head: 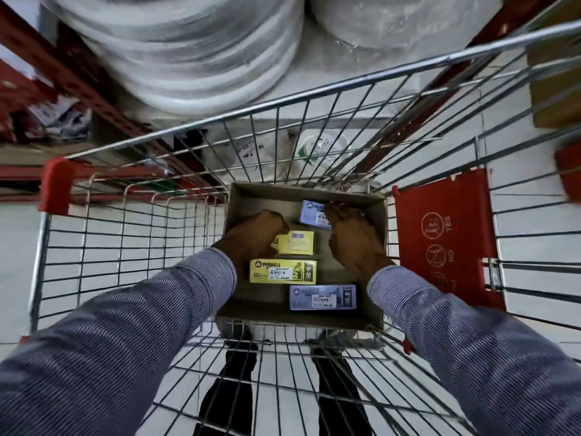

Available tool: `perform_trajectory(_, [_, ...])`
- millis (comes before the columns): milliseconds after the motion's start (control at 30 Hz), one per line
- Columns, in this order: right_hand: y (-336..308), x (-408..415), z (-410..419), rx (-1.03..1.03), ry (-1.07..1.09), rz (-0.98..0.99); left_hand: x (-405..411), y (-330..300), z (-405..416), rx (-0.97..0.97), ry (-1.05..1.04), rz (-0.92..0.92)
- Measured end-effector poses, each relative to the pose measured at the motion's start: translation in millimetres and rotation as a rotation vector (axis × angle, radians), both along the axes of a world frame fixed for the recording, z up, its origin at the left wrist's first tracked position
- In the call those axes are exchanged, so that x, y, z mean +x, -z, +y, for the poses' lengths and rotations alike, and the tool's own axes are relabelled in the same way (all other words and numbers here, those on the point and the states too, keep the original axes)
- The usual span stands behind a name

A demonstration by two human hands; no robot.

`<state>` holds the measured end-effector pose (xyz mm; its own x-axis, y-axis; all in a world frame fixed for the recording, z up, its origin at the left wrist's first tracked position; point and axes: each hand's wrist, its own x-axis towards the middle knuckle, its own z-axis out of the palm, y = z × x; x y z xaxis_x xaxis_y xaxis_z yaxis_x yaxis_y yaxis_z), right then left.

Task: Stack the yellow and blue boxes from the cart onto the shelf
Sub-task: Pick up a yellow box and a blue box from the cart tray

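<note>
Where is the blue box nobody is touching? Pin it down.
In the head view, the untouched blue box lies at the near right of the cardboard tray in the cart, just below-right of the full yellow box and beside the right sleeve.

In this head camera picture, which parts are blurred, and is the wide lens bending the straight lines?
Head view: the white rolls on top are smeared by motion blur; the yellow box in the cardboard carton stays sharp enough to read. The cart wires fan outward and its rim bows, a wide-angle effect.
</note>
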<state>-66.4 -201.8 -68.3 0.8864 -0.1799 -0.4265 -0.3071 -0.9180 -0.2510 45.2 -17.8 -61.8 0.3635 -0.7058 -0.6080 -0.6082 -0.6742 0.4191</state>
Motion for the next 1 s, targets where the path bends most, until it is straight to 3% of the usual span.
perform_trajectory(100, [0.3, 3.1, -1.6, -0.021, -0.006, 0.009, 9.3, 0.0, -4.9, 0.053, 0.244, -0.096])
perform_trajectory(167, [0.9, 3.6, -2.2, -0.018, -0.007, 0.002, 16.2, -0.3, -12.0, 0.05, 0.274, -0.114])
perform_trajectory(367, [3.2, 3.3, -1.9, -0.04, -0.008, -0.039, 25.6, -2.0, -17.7, 0.129, 0.118, 0.093])
perform_trajectory(467, [4.4, 4.6, 0.0, -0.08, -0.01, -0.078, 22.3, -2.1, -13.3, 0.077, 0.063, 0.132])
perform_trajectory(800, [15.6, 10.9, -0.6, -0.02, 0.016, -0.089, 11.6, 5.2, -3.4, 0.029, 0.057, 0.008])
perform_trajectory(1000, [-57.2, 12.2, -1.7, 0.079, 0.103, -0.098, 15.1, -45.7, 18.3, -0.07, 0.009, -0.054])
